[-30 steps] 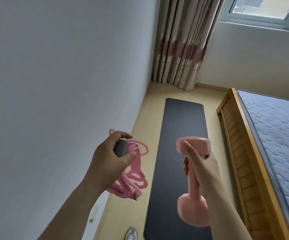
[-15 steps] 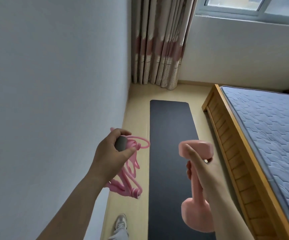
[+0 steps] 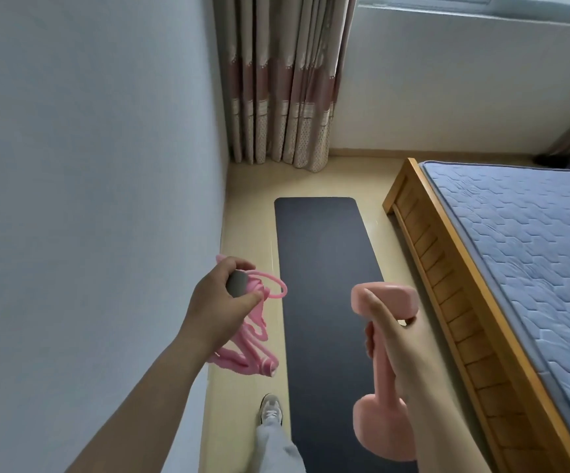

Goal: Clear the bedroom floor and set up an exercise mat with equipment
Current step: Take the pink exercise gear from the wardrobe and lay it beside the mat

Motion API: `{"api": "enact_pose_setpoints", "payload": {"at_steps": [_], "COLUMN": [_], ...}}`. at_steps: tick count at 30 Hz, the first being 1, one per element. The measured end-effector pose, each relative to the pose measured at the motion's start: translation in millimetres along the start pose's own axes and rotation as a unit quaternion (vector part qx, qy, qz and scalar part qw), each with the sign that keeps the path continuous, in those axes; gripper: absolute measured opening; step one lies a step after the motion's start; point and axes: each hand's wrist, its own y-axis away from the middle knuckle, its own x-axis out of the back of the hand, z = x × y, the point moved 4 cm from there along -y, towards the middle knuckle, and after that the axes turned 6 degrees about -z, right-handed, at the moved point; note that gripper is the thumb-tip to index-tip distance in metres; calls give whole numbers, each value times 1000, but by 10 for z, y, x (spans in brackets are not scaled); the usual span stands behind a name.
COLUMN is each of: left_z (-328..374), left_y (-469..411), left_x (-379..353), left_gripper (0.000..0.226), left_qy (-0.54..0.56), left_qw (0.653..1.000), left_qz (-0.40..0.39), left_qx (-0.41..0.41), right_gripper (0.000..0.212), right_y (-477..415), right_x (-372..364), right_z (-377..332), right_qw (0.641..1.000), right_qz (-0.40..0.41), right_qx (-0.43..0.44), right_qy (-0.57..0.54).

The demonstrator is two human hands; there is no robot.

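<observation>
A dark exercise mat [image 3: 321,268] lies unrolled on the floor, between the left wall and the bed. My left hand [image 3: 215,305] is closed on a coiled pink jump rope [image 3: 253,336] with a grey handle, held in the air left of the mat. My right hand [image 3: 393,339] grips a pink dumbbell [image 3: 384,367] by its bar, upright, above the mat's right edge. Its lower head hangs near the bottom of the view.
A grey wall [image 3: 89,199] runs close along the left. A wooden bed frame [image 3: 454,288] with a blue mattress [image 3: 522,254] stands on the right. Curtains [image 3: 283,80] hang at the far end. My shoe [image 3: 270,407] is on the beige floor strip [image 3: 249,227] beside the mat.
The view has swung and moved forward along the mat, and my foot has stepped into view. Both hands keep the same grip on the rope and the dumbbell.
</observation>
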Motion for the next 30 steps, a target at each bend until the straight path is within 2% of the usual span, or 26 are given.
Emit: {"api": "enact_pose_setpoints", "payload": {"at_steps": [7, 11, 18, 25, 30], "left_z": [33, -55, -297, -777, -1166], "left_y": [-1005, -1428, -2089, -2967, -3519], "left_x": [-30, -56, -121, -208, -470], "left_gripper": [30, 29, 27, 26, 27], "left_qy": [-7, 5, 17, 30, 50], "left_qw": [1000, 999, 997, 991, 985], "left_qz": [2, 3, -24, -55, -76], "left_qx": [19, 42, 77, 119, 145], "right_gripper": [68, 73, 57, 60, 68], "right_y": [-1113, -1613, -2201, -2899, -3532], "right_x": [-161, -256, -478, -847, -1072], "right_z": [-309, -347, -246, -196, 127], "right_qw": [1000, 999, 996, 994, 992], "right_qz": [11, 9, 19, 35, 31], "right_qx": [-7, -31, -86, -98, -109], "right_qy": [-9, -1, 8, 35, 47]}}
